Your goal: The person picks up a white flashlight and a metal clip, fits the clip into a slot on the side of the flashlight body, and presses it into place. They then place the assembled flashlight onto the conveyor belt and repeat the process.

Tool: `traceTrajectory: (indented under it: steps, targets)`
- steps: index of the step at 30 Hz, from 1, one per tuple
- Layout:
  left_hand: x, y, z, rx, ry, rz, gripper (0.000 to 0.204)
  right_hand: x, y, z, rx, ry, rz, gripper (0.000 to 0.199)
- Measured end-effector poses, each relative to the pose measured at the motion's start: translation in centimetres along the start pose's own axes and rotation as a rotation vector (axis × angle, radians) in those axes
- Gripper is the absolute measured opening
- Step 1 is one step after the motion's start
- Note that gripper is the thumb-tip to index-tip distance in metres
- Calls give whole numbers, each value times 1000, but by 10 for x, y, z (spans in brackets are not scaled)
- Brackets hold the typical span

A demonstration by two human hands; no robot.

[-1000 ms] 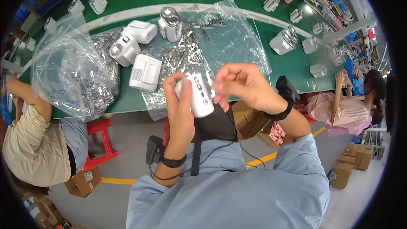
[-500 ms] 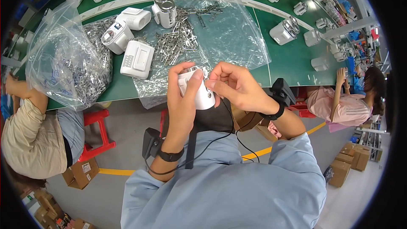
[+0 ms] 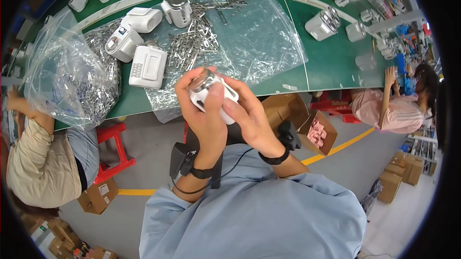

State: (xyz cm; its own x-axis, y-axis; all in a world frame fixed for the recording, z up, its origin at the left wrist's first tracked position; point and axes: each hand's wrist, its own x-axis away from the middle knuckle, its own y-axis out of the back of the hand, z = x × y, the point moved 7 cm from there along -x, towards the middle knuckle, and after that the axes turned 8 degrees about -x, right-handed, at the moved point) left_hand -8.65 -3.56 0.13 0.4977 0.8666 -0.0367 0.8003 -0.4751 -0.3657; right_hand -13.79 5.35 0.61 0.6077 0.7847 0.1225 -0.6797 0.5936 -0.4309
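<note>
Both my hands wrap a white plastic appliance housing (image 3: pixel 201 82) with a shiny metal top, in front of the table edge. My left hand (image 3: pixel 204 122) is closed around its left side, thumb across the front. My right hand (image 3: pixel 250 120) grips the other side, its thumb close to the left one. The palms and fingers hide much of the housing, which tilts to the left. Beyond them lies a heap of loose metal clips (image 3: pixel 194 45) on a clear plastic sheet (image 3: pixel 254 38). Similar white housings (image 3: pixel 148 67) stand left of the heap.
A clear bag (image 3: pixel 72 81) full of metal clips sits at the left of the green table (image 3: pixel 297 79). More housings (image 3: pixel 322 24) stand farther back. Co-workers sit at left (image 3: pixel 43 163) and right (image 3: pixel 391 108). A cardboard box (image 3: pixel 319 136) with pink parts is below the right table edge.
My right hand has gone from pinching at the housing's right side to wrapping around it. The housing has shifted slightly left and tilted, and my right forearm has drawn inward.
</note>
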Motion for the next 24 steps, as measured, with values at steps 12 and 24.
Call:
traceTrajectory:
  steps: [12, 24]
  targets:
    - [23, 0, -14, -55, -46, 60, 53, 14, -5, -3, -47, 263, -112, 53]
    - [41, 40, 24, -737, -343, 97, 24, 18, 39, -127, -689, -666, -106, 51]
